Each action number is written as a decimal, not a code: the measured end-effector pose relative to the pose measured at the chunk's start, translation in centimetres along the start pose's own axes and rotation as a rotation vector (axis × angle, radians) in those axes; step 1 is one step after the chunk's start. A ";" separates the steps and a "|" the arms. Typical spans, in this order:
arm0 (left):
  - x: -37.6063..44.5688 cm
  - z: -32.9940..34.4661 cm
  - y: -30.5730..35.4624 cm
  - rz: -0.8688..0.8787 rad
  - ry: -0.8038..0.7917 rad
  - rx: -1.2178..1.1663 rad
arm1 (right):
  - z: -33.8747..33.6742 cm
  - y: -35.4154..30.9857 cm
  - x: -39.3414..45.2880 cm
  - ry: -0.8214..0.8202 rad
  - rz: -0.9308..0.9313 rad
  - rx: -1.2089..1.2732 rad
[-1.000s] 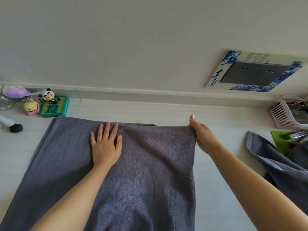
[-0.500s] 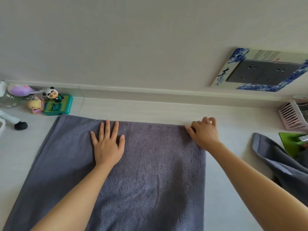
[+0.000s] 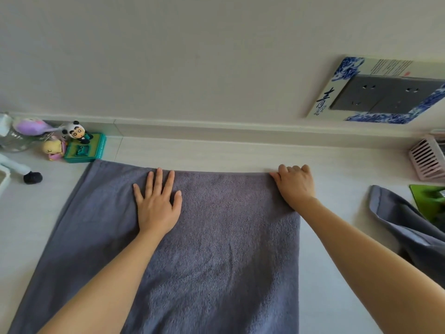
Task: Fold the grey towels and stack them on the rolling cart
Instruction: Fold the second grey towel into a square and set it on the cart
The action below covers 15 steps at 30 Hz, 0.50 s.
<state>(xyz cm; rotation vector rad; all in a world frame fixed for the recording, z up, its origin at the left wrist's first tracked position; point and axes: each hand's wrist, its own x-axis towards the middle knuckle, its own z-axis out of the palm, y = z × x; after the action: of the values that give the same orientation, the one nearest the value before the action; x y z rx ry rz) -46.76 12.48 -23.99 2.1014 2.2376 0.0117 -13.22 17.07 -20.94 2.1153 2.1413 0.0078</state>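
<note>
The spread grey terry towel [image 3: 216, 237] is pinned by the flat, open left hand [image 3: 156, 206]; its far corner is pinched by the curled right hand [image 3: 295, 186]. Edges should be aligned before creasing.

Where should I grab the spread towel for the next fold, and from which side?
Probably the far corners of the towel, from above: the far edge lies straight and flat. The right hand sits at the right one; the left hand lies flat mid-towel, so the left corner is free.
</note>
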 end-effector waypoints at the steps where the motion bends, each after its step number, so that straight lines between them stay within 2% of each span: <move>1: 0.0 0.0 0.1 0.000 -0.002 0.002 | 0.5 -0.1 -0.4 0.017 0.032 0.063; 4: 0.0 -0.3 0.2 -0.015 -0.016 0.000 | 1.0 -0.9 -2.7 0.194 0.087 0.272; 6: -0.1 -0.6 0.7 -0.060 -0.031 -0.030 | 0.7 -2.7 -5.3 0.307 0.063 0.319; 8: -0.7 -1.1 2.8 -0.039 -0.022 -0.110 | 0.9 -5.3 -8.3 0.260 -0.022 0.343; 10: -2.4 -1.1 6.0 0.180 0.018 -0.185 | 1.4 -7.5 -10.8 0.182 -0.125 0.342; 12: -4.5 -0.3 8.3 0.419 0.003 -0.126 | 2.4 -7.9 -12.4 0.119 -0.183 0.297; 13: -5.2 0.2 8.5 0.450 -0.006 -0.073 | 2.8 -7.3 -12.7 0.102 -0.161 0.286; 15: -5.4 0.8 8.1 0.401 -0.017 -0.025 | 3.1 -5.7 -12.8 0.082 -0.021 0.290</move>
<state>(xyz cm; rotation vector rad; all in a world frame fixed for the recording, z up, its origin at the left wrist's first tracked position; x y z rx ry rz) -38.33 7.58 -24.10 2.4837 1.7582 0.0437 -18.52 3.95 -23.37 2.2793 2.3359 -0.2365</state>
